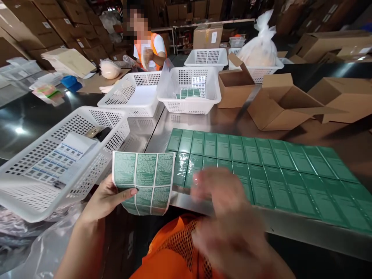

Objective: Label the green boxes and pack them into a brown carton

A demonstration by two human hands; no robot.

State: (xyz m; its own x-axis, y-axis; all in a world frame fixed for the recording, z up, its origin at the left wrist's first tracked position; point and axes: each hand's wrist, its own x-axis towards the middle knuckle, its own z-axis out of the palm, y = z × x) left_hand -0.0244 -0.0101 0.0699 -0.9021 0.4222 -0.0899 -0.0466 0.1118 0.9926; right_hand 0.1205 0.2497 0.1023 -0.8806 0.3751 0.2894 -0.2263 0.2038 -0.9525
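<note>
My left hand holds a sheet of green labels by its lower left corner, just off the table's near edge. My right hand is blurred with motion, fingers spread, hovering over the near row of green boxes. These boxes lie flat in two long rows on the steel table, side by side. Whether the right hand holds a label is unclear.
A white basket with a sheet of blue labels sits tilted at left. Two more white baskets stand behind, then open cardboard boxes at right. A person in an orange vest works across the table.
</note>
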